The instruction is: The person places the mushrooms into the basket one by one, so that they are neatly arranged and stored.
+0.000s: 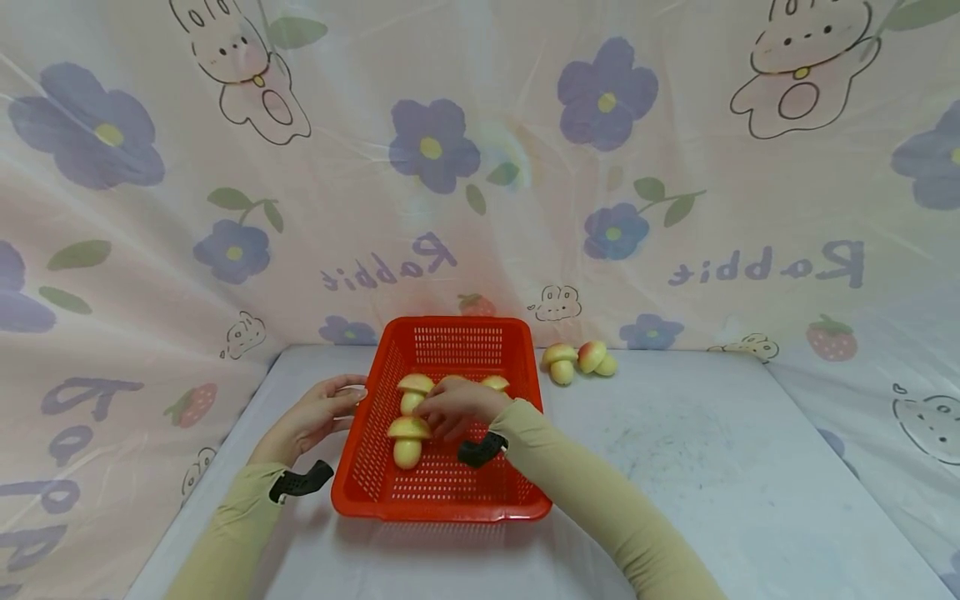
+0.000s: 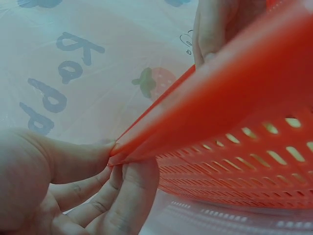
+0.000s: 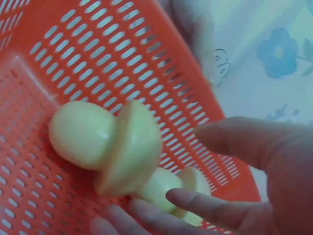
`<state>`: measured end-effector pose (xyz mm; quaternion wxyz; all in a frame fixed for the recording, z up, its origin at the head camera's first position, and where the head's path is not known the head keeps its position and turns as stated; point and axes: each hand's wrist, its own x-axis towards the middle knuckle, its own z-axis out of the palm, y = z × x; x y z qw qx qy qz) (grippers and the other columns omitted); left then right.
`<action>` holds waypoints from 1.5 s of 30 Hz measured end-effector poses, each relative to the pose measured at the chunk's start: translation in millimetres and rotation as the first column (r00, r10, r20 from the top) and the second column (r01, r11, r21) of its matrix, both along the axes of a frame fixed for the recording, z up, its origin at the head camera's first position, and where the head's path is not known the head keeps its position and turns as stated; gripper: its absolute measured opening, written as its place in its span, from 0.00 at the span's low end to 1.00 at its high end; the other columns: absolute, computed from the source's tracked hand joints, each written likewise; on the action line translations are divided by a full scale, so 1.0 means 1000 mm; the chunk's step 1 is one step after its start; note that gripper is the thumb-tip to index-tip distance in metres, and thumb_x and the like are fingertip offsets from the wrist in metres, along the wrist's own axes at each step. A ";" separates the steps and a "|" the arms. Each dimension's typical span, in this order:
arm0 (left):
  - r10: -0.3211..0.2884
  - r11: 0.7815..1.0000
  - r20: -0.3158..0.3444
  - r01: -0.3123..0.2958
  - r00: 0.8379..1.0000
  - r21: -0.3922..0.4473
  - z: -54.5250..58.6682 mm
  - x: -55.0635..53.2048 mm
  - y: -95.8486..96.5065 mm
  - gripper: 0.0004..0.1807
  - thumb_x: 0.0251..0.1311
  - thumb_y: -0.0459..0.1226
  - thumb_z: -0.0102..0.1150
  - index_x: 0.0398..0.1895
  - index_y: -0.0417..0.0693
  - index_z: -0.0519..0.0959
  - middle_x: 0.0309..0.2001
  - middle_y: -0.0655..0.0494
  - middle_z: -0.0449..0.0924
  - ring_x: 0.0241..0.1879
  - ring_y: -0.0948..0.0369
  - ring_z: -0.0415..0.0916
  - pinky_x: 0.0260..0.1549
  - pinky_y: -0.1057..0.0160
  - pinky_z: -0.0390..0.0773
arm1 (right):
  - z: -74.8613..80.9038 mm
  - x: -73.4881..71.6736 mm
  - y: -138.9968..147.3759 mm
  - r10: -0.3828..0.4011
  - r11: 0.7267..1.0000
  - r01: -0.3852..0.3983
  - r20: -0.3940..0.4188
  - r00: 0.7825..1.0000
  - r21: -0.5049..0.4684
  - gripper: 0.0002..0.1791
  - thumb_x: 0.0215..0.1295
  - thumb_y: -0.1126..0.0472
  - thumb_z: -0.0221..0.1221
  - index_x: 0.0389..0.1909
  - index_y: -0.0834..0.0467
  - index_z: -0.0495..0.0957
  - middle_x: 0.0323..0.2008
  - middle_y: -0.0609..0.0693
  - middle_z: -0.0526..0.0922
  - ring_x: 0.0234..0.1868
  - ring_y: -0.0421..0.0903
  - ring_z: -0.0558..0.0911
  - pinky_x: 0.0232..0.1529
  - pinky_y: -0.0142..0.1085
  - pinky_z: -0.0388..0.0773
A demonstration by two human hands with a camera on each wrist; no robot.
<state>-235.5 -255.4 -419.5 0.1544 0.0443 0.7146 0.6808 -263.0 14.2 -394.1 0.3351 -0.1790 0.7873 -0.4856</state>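
A red plastic basket (image 1: 442,512) stands on the table, with several yellow toy mushrooms inside. My left hand (image 1: 318,412) pinches the basket's left rim between thumb and fingers, plainly seen in the left wrist view. Inside the basket, my right hand (image 1: 459,403) hovers beside the left-hand mushrooms with thumb and fingers spread, holding nothing. The nearest toy mushroom (image 1: 407,442) lies cap away from me; another mushroom (image 1: 413,393) lies just behind it. A third mushroom (image 1: 495,382) shows partly past my right hand, which hides some of the basket's contents. In the right wrist view, a large mushroom (image 3: 107,142) lies before my fingertips.
Two more toy mushrooms lie on the table behind and right of the basket: one mushroom (image 1: 560,364) close to its side, the other mushroom (image 1: 596,358) farther right. A patterned curtain (image 1: 510,208) hangs behind the white table (image 1: 675,450).
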 end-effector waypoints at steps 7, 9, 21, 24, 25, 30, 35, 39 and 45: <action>0.002 1.000 0.001 -0.002 1.000 -0.005 -0.001 0.000 0.000 0.27 0.71 0.36 0.49 0.68 0.34 0.58 0.46 0.49 0.79 0.43 0.57 0.79 0.43 0.56 0.80 | 0.010 -0.003 0.010 0.003 0.997 0.001 0.048 0.999 -0.078 0.22 0.66 0.55 0.59 0.51 0.71 0.76 0.46 0.70 0.79 0.47 0.67 0.79 0.47 0.55 0.76; 0.001 1.000 0.002 -0.001 1.000 -0.002 -0.001 0.000 0.000 0.27 0.70 0.36 0.50 0.68 0.34 0.57 0.47 0.49 0.79 0.43 0.57 0.79 0.43 0.56 0.80 | 0.014 -0.004 0.014 -0.001 0.995 0.006 0.051 0.999 -0.101 0.22 0.67 0.55 0.59 0.51 0.71 0.75 0.47 0.70 0.78 0.47 0.67 0.78 0.48 0.55 0.76; -0.006 1.000 -0.006 0.006 1.000 -0.011 0.002 0.001 0.000 0.28 0.71 0.38 0.50 0.68 0.35 0.57 0.49 0.47 0.78 0.44 0.56 0.79 0.44 0.56 0.80 | 0.023 -0.006 0.031 0.013 0.986 -0.005 0.047 0.999 -0.166 0.16 0.69 0.56 0.56 0.49 0.63 0.77 0.53 0.71 0.74 0.50 0.66 0.77 0.48 0.51 0.78; -0.009 1.000 -0.008 0.008 1.000 -0.009 0.002 0.001 -0.001 0.28 0.71 0.38 0.50 0.68 0.34 0.57 0.49 0.47 0.78 0.44 0.56 0.79 0.44 0.56 0.80 | 0.021 -0.005 0.032 0.017 0.985 -0.006 0.061 0.998 -0.170 0.16 0.69 0.56 0.56 0.49 0.64 0.77 0.53 0.71 0.73 0.51 0.67 0.77 0.48 0.52 0.77; -0.010 1.000 -0.009 0.009 1.000 -0.008 0.002 0.001 -0.001 0.29 0.71 0.38 0.50 0.69 0.34 0.56 0.49 0.47 0.78 0.44 0.56 0.79 0.43 0.56 0.80 | 0.020 -0.005 0.032 0.016 0.986 -0.006 0.062 0.998 -0.167 0.16 0.69 0.56 0.56 0.49 0.64 0.77 0.52 0.72 0.74 0.50 0.67 0.77 0.47 0.52 0.78; -0.013 1.000 -0.005 0.013 1.000 -0.003 0.002 0.001 -0.001 0.29 0.70 0.37 0.50 0.69 0.34 0.56 0.48 0.49 0.79 0.43 0.57 0.79 0.43 0.57 0.80 | 0.010 -0.001 0.032 0.017 0.994 -0.009 0.066 0.998 -0.112 0.18 0.66 0.55 0.59 0.50 0.64 0.77 0.48 0.69 0.77 0.47 0.64 0.79 0.44 0.52 0.79; -0.011 1.000 -0.006 0.010 1.000 -0.006 0.001 0.001 -0.001 0.29 0.70 0.38 0.51 0.69 0.34 0.56 0.48 0.49 0.79 0.43 0.57 0.79 0.43 0.56 0.80 | 0.003 0.001 0.029 0.029 0.999 -0.025 0.085 0.996 -0.040 0.19 0.65 0.54 0.60 0.50 0.62 0.76 0.45 0.64 0.79 0.44 0.61 0.81 0.41 0.52 0.80; -0.006 1.000 -0.005 0.006 1.000 -0.007 0.001 0.000 -0.001 0.29 0.70 0.38 0.51 0.69 0.35 0.57 0.48 0.48 0.79 0.44 0.56 0.79 0.43 0.56 0.80 | 0.002 0.004 0.023 0.049 0.998 -0.046 0.111 0.993 -0.031 0.16 0.64 0.57 0.61 0.48 0.62 0.76 0.42 0.61 0.80 0.41 0.60 0.82 0.40 0.52 0.81; -0.011 1.000 -0.005 0.010 1.000 -0.007 0.000 -0.001 -0.001 0.29 0.70 0.38 0.51 0.68 0.35 0.57 0.49 0.47 0.78 0.44 0.56 0.79 0.43 0.56 0.80 | 0.001 0.007 0.011 0.073 0.997 -0.074 0.128 0.989 0.003 0.23 0.58 0.65 0.64 0.55 0.66 0.71 0.37 0.56 0.80 0.34 0.58 0.83 0.40 0.52 0.80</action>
